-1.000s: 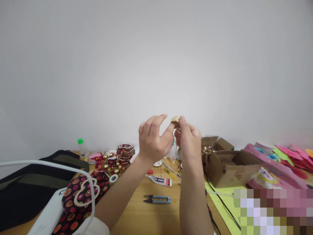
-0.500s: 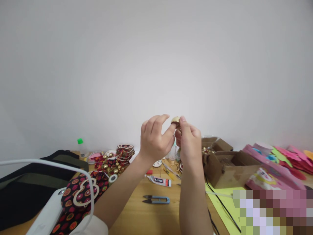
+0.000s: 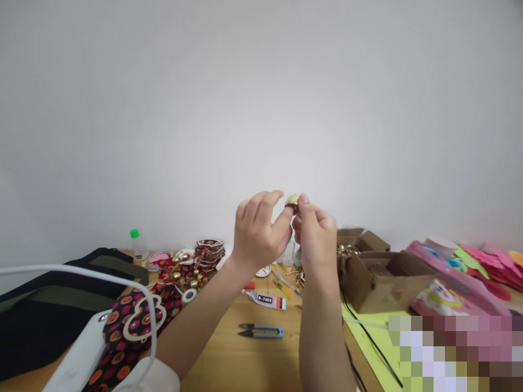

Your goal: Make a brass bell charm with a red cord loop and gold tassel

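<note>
Above the table, my right hand [image 3: 316,234] pinches a small gold dome-shaped piece [image 3: 291,201] between thumb and fingers. Its top is shiny gold and its underside dark. The thumb of my left hand [image 3: 259,228] touches the underside from the left, while the index finger is lifted apart from it. The inner fingers of both hands are partly hidden. Below them on the table lie a tube of B-7000 glue [image 3: 265,299] and blue thread snips [image 3: 261,331].
At left are patterned fabric [image 3: 118,326], a white cable [image 3: 151,310], a tape roll [image 3: 189,295] and a pile of gold bells [image 3: 194,272]. Cardboard boxes [image 3: 388,283], a yellow sheet [image 3: 368,332] and colourful felt pieces [image 3: 482,264] lie at right.
Both hands stay almost in place. The gold piece has tilted slightly between the left thumb and the right fingers.
</note>
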A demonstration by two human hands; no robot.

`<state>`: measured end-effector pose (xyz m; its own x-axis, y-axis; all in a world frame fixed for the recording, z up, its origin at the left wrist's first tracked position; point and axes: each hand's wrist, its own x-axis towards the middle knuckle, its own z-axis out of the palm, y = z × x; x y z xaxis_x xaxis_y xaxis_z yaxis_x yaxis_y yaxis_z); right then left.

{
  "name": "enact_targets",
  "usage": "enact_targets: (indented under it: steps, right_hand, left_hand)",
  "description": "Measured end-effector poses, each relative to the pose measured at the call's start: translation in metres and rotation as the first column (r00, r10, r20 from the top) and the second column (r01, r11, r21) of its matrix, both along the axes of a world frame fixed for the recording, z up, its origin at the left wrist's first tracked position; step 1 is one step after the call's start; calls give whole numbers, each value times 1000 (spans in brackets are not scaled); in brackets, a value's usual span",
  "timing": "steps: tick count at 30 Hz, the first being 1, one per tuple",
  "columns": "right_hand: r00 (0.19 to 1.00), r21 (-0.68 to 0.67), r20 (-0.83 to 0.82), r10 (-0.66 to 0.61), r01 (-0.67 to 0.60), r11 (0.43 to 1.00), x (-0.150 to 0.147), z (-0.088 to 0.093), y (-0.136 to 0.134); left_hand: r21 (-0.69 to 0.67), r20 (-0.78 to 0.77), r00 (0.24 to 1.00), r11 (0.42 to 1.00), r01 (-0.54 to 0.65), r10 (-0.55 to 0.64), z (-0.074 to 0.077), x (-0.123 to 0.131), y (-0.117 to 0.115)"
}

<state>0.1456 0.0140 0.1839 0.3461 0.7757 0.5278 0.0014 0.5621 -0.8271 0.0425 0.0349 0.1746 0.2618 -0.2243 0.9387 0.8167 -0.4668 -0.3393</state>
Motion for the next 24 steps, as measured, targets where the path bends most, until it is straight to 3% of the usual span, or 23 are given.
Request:
enact_targets:
  steps: [7,12,19,22,24]
  right_hand:
    - [998,-8,34,-48,48,999,-1,-4,2]
    - [1000,-28,30,7,-6,1000,-2,-8,2]
    - [964,-79,-186,192,-210,975,-6,-17,3]
    - [920,-129,-281,275,-320,939,-10,-29,5]
    - [873,-183,-344,346,-424,887,-13,-40,7]
  left_hand:
    - [6,-7,1000,1000,-5,5,0,-3,-1]
    - [-34,8,1000,999,26,-25,-3,-4,1]
    - [-84,16,998,995,55,-54,-14,-7,4]
    - [-210,46,995,973,92,-85,-29,-11,3]
    - [-336,81,988,930,151,-131,-42,-14,1]
